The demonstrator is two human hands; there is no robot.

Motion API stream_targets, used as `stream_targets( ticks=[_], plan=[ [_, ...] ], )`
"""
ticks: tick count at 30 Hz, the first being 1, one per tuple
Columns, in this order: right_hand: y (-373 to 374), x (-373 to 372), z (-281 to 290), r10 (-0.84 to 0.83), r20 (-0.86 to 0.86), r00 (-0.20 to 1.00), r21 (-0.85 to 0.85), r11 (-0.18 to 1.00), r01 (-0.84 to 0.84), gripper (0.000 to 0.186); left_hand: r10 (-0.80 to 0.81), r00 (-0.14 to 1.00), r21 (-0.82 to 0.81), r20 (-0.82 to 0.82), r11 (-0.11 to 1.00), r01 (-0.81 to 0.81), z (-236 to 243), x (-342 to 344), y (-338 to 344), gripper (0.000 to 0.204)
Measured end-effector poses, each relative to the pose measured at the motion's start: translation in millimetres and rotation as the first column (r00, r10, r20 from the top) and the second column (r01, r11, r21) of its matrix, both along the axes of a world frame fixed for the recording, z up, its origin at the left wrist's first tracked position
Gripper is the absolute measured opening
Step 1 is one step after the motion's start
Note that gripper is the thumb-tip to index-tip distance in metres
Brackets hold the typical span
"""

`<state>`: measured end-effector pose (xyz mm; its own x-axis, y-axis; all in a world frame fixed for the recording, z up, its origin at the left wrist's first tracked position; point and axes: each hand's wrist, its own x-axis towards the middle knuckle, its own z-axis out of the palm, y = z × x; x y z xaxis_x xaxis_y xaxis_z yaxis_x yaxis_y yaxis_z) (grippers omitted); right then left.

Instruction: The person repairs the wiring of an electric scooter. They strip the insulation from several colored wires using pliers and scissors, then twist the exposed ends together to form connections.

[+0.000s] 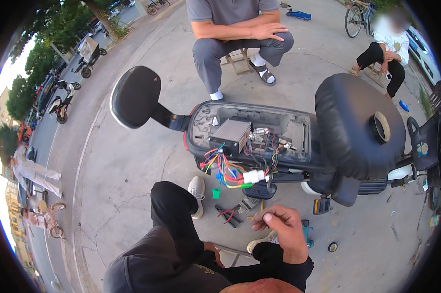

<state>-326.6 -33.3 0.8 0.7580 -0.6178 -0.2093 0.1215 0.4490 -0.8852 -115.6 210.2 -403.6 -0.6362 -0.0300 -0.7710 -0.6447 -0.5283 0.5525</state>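
Observation:
My right hand (281, 225) hovers above the ground before my right knee, thumb pressed against its curled fingers. Whatever sits in that pinch, if anything, is too small to name. Low between my legs, beside the seat's edge, part of my left hand (213, 254) shows; its fingers are mostly hidden. Ahead stands an electric scooter with its under-seat compartment (208, 113) uncovered. A finned metal controller box (232, 132) rests in it. Coloured wires (225, 168) spill over the near side, with a white connector (253, 177) and a green connector (216, 194) hanging among them.
Red-handled pliers (228, 215), a teal tool (306, 232) and a tape roll (333, 247) lie on the pavement. The black seat (359, 127) stands at right, a backrest (137, 95) at left. One person (230, 29) sits opposite, another (389, 53) at far right.

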Motion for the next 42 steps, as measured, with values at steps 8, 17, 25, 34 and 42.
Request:
stream_targets(
  ticks=[8, 17, 25, 34, 42],
  plan=[
    [-5.5, 19.8, -27.1, -0.070, -0.071, 0.995, 0.187, 0.979, 0.082, 0.023, -0.110, 0.991, 0.111, -0.081, 0.987, 0.118, 22.6, 22.5, -18.5, 0.059],
    [55.9, 22.8, -17.1, -0.298, -0.112, 0.948, 0.070, 0.949, 0.307, 0.024, -0.290, 0.925, 0.160, -0.244, 0.929, 0.333, 30.6, 32.8, 4.7, 0.060],
    [79.8, 39.9, -3.9, -0.305, -0.043, 0.951, -0.102, 0.949, 0.299, 0.023, -0.353, 0.922, -0.757, 0.157, 0.557, 0.342, 140.6, 14.3, -22.3, 0.043],
    [74.5, 91.9, 45.9, -0.179, -0.064, 0.982, -0.408, 0.903, 0.138, 0.024, 0.433, 0.734, -0.846, -0.523, -0.161, -0.508, 411.1, 74.0, -50.6, 0.032],
    [46.3, 55.7, 56.9, -0.262, 0.239, 0.935, -0.232, 0.920, 0.317, 0.031, 0.456, 0.704, -0.807, -0.544, -0.056, -0.588, 484.6, 51.6, -96.9, 0.049]
  ],
)
